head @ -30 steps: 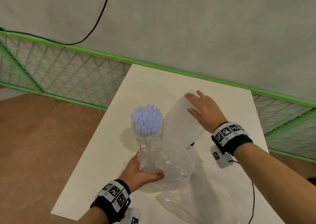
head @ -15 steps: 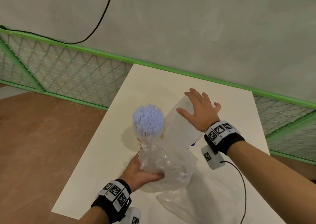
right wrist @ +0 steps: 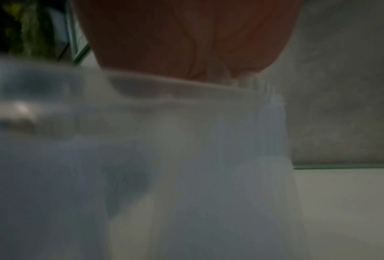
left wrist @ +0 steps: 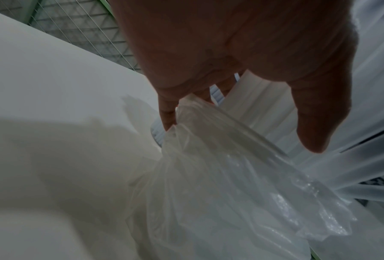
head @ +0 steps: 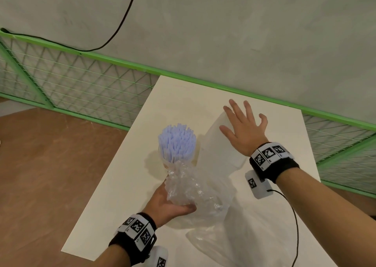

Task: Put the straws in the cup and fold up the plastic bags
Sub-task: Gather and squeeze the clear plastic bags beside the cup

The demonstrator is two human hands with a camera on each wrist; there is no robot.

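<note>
A bundle of pale blue straws (head: pixel 176 141) stands upright in a clear cup (head: pixel 165 160) at the table's left middle. My left hand (head: pixel 169 202) grips a crumpled clear plastic bag (head: pixel 188 187) beside the cup; the left wrist view shows the bag (left wrist: pixel 219 172) pinched between my fingers (left wrist: pixel 167 112) and thumb. A frosted white plastic bag (head: pixel 218 152) lies flat to the right of the straws. My right hand (head: pixel 242 128) presses on it with straight, spread fingers. A third clear bag (head: pixel 234 240) lies near the front edge.
The white table (head: pixel 126 185) has its left edge close to the cup, with brown floor (head: pixel 50 175) beyond. A green mesh fence (head: pixel 81 83) and grey wall run behind. A thin black cable (head: pixel 295 226) trails from my right wrist over the table.
My right hand has opened and spread flat, sliding toward the far right over the frosted bag. The left hand and crumpled bag stay put.
</note>
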